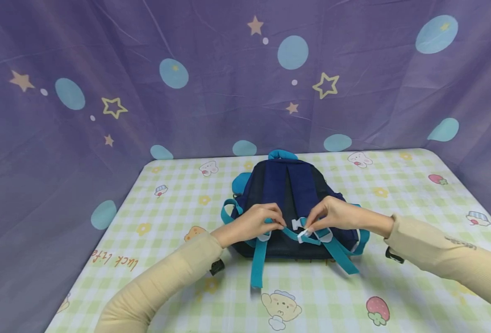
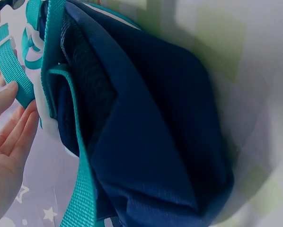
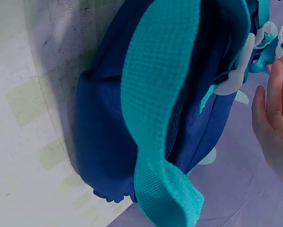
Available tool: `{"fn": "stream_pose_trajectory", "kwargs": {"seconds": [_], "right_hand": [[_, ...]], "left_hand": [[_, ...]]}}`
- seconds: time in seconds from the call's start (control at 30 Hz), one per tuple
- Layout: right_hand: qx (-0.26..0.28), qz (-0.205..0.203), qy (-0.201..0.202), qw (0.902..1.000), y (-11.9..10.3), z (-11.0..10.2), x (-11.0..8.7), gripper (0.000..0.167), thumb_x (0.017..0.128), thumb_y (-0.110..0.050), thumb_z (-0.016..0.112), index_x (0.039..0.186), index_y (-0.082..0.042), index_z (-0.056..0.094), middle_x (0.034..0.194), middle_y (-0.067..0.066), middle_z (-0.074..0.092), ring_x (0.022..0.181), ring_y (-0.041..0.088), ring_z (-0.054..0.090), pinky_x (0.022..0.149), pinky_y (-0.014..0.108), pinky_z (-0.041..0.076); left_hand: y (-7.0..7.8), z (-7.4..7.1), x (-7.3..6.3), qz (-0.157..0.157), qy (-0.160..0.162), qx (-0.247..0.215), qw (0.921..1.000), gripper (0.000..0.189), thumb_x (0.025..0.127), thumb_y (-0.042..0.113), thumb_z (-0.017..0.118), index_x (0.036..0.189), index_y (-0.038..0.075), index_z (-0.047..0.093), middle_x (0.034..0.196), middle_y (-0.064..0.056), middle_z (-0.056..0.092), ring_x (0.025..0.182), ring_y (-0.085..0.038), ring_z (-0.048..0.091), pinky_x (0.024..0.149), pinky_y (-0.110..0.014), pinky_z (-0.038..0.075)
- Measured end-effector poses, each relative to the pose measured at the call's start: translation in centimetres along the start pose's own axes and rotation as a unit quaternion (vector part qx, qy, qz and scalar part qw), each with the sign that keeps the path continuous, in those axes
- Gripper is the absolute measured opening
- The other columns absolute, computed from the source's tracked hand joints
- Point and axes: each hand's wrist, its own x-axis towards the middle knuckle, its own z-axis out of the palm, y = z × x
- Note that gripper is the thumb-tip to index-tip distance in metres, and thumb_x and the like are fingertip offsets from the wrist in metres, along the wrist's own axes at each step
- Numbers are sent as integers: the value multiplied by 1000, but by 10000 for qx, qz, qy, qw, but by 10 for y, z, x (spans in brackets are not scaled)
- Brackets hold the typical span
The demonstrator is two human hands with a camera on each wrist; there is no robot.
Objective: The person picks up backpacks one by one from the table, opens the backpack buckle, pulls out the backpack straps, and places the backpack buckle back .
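A dark blue backpack [image 1: 275, 185] lies on the table with its shoulder straps facing up and its teal top handle [image 1: 282, 154] at the far end. Between thumb and fingertips my left hand [image 1: 257, 224] pinches a teal webbing strap [image 2: 13, 71], over the lower part of the bag. My right hand [image 1: 338, 213] pinches a white plastic buckle [image 1: 302, 236] on that strap; its prongs show in the right wrist view. Close beside those fingers is another white buckle piece [image 1: 297, 224] on teal webbing. White strap adjusters [image 3: 230, 82] sit near both lower corners.
Loose teal strap ends [image 1: 258, 268] hang over the bag's near edge onto the checked tablecloth [image 1: 178, 300]. A bright blue round piece [image 1: 240, 183] sticks out at the bag's left side. A purple curtain [image 1: 228, 92] with stars hangs behind the table.
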Motion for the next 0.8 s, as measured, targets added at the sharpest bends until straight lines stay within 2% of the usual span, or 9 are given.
{"fn": "stream_pose_trajectory", "kwargs": {"seconds": [0.23, 0.4, 0.57, 0.8], "right_hand": [[-140, 51, 80, 9999, 1, -1, -1, 6, 86, 1, 71, 89, 4, 76, 85, 7, 73, 76, 14, 67, 67, 27, 55], [-496, 140, 190, 9985, 5, 2, 0, 6, 86, 0, 72, 90, 1, 76, 85, 3, 73, 79, 10, 66, 70, 31, 56], [-726, 220, 237, 9968, 11, 4, 1, 6, 85, 0, 72, 90, -1, 77, 86, 2, 73, 78, 10, 66, 66, 28, 55], [-830, 178, 189, 9962, 15, 6, 4, 8, 86, 1, 72, 91, 0, 76, 88, 5, 73, 79, 14, 67, 65, 26, 55]], "left_hand": [[-2, -4, -4, -115, 14, 123, 9999, 8, 87, -1, 70, 94, -1, 74, 97, -10, 61, 87, -21, 65, 76, -14, 51], [-6, -7, -7, -110, -33, 448, 9989, 8, 87, -2, 70, 94, 0, 74, 98, -10, 61, 88, -21, 65, 78, -13, 50], [-12, -8, -9, -124, -90, 686, 9975, 8, 88, -2, 69, 94, 0, 74, 98, -10, 61, 90, -20, 65, 80, -12, 49], [-15, -10, -11, -303, -150, 633, 9974, 8, 89, -3, 68, 95, -1, 74, 98, -10, 60, 89, -22, 64, 77, -14, 50]]}}
